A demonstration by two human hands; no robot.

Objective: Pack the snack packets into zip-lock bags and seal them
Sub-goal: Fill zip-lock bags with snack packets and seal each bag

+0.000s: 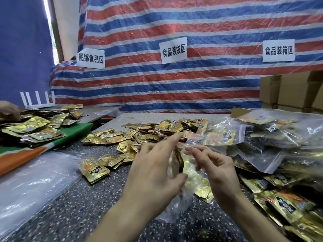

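1. You held a clear, thin-film zip-lock bag at lower centre of the frame, between your hands and lifted off the dark speckled table; gold packets showed through its wall
2. Your left hand was spread, its fingers nearly straight and pointing up, the thumb touching the bag's side; I could not tell whether it truly gripped
3. Your right hand had curled fingers, and its thumb and forefinger appeared to pinch the film near the bag's top edge
4. Loose gold foil snack packets lay heaped on the table in mid-frame, just above your hands; filled clear bags were piled at the right
5. The bag looked light, limp and slick; it would probably sag under its load, so the stiffer zip strip at the mouth seemed the place to hold, one pinch towards each end
6. The packets looked small, flat, light and slippery; a pinch on a crimped edge would likely serve better than a flat squeeze
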